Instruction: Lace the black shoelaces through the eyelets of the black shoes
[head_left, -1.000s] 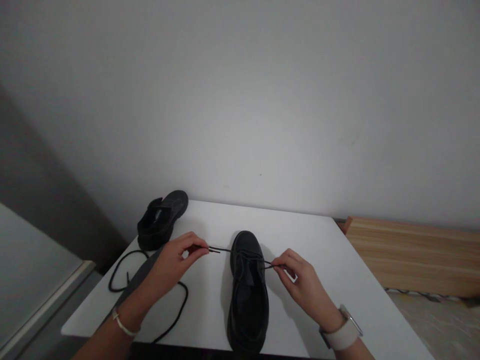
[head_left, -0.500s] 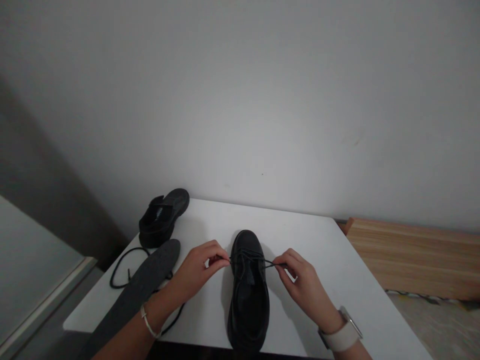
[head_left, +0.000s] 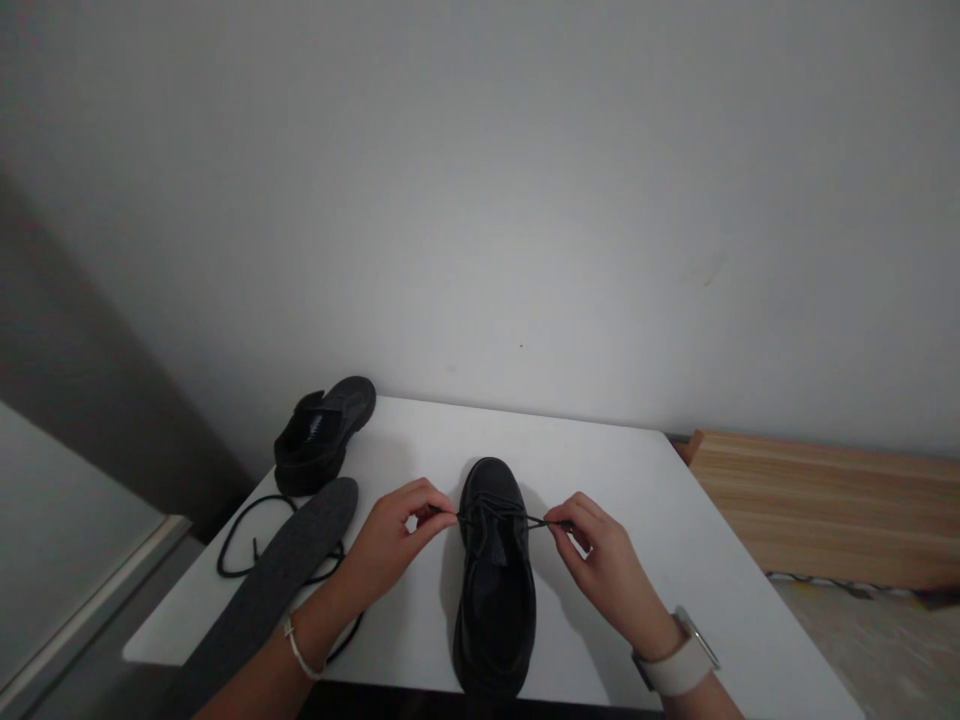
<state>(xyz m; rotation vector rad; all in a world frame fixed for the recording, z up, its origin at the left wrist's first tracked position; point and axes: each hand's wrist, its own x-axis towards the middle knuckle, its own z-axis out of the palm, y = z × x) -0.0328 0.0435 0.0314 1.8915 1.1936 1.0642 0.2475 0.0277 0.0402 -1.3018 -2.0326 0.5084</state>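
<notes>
A black shoe lies upright on the white table, its toe pointing away from me. Black shoelace runs across its upper part and sticks out on both sides. On the shoe's left, my left hand pinches lace between thumb and fingers. To the right, my right hand pinches the lace the same way, close to the shoe. Exactly how the lace passes through the eyelets is too dark to make out.
A second black shoe stands at the table's back left corner. A dark grey insole lies in front of it, partly under my left forearm, over a loose black lace. Wooden boards are at the right; a wall rises behind.
Both hands stay pinched on the lace beside the shoe, with hardly any movement. The whole view has shifted very slightly.
</notes>
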